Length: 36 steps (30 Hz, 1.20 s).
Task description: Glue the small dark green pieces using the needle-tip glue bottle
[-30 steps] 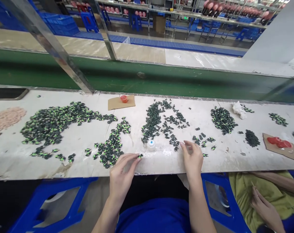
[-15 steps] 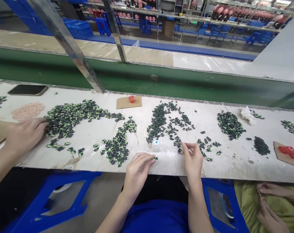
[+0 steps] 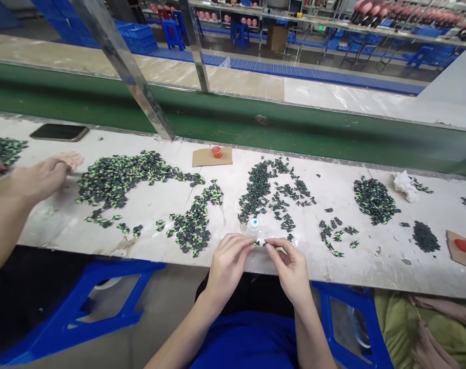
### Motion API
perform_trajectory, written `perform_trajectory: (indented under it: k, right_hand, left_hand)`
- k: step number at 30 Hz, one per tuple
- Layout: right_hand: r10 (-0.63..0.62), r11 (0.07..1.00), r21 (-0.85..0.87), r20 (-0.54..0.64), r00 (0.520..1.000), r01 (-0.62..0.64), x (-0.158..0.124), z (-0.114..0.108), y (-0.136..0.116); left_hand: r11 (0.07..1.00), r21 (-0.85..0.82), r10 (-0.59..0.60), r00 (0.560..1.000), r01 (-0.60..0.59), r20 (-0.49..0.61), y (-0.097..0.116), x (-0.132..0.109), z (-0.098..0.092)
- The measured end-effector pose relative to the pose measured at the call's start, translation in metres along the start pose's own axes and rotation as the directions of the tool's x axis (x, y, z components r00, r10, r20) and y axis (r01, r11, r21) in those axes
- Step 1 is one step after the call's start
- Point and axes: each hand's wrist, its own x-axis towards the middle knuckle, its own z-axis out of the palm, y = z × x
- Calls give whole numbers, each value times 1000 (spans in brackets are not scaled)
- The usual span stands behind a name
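My left hand [image 3: 231,259] pinches a small black-and-green piece [image 3: 256,243] between thumb and fingers. Close beside it, my right hand [image 3: 288,261] is closed on a small dark piece [image 3: 265,244]. The two pieces are almost together; I cannot tell whether they touch. Just beyond the fingertips stands a white bottle with a blue tip [image 3: 253,225]. A loose pile of small dark pieces [image 3: 258,184] lies behind the bottle. To the left spreads a pile of black-and-green pieces [image 3: 192,225].
A red cup [image 3: 216,151] rests on a piece of cardboard [image 3: 202,158]. Further piles [image 3: 375,200] and crumpled white tissue [image 3: 405,185] lie to the right. A co-worker's hand [image 3: 40,179] reaches in at left, near a phone [image 3: 59,132]. A co-worker's hands [image 3: 434,338] show at lower right.
My right hand has left the dark pile with a piece and come to my left hand. The co-worker's hand at left has lifted off the black-and-green pile. The view has shifted slightly.
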Motion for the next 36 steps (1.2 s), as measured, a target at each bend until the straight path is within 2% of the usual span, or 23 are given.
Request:
perform_trajectory:
  k: [6, 14, 25, 28, 33, 36]
  right_hand:
    - [-28, 999, -18, 31, 999, 28, -1, 5, 2]
    - [-89, 987, -132, 54, 995, 96, -3, 6, 5]
    - [-128, 963, -200, 241, 962, 179, -1, -7, 0]
    - [-111, 976, -161, 229, 967, 150, -3, -7, 2]
    - [-21, 1000, 16, 265, 964, 17, -4, -4, 6]
    - [-40, 998, 61, 279, 959, 23, -5, -6, 4]
  left_hand:
    - [1000, -1, -5, 1000, 5, 10, -1, -1, -1]
    - [997, -68, -46, 999, 48, 25, -1, -3, 0]
    - [996, -90, 6, 993, 4, 114, 0, 2, -5]
    - [997, -73, 24, 993, -15, 115, 3, 1, -4]
    - [998, -34, 59, 994, -56, 92, 9, -3, -2]
    - [998, -49, 34, 996, -30, 84, 15, -5, -3]
